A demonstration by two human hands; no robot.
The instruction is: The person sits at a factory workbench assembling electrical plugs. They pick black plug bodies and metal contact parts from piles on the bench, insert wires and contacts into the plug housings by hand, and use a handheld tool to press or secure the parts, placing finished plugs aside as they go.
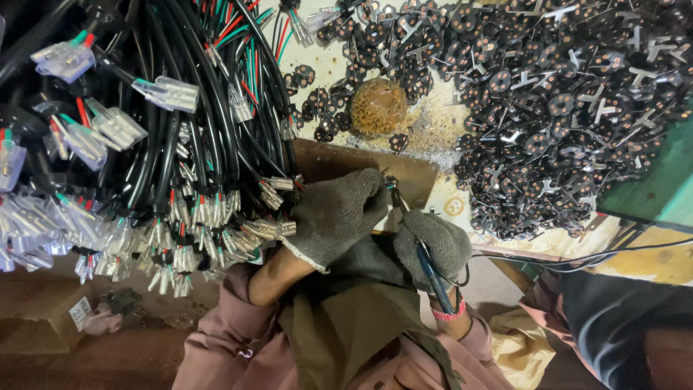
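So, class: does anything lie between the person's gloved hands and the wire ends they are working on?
Nothing visible does. The left hand already pinches the wire ends at the edge of the black cable bundle, and the right hand, holding a blue-handled tool, meets them at the brown board.

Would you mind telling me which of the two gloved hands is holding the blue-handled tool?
The right hand, lower and nearer the pile of black parts, grips the blue-handled tool. The left hand holds wire ends from the harness bundle instead.
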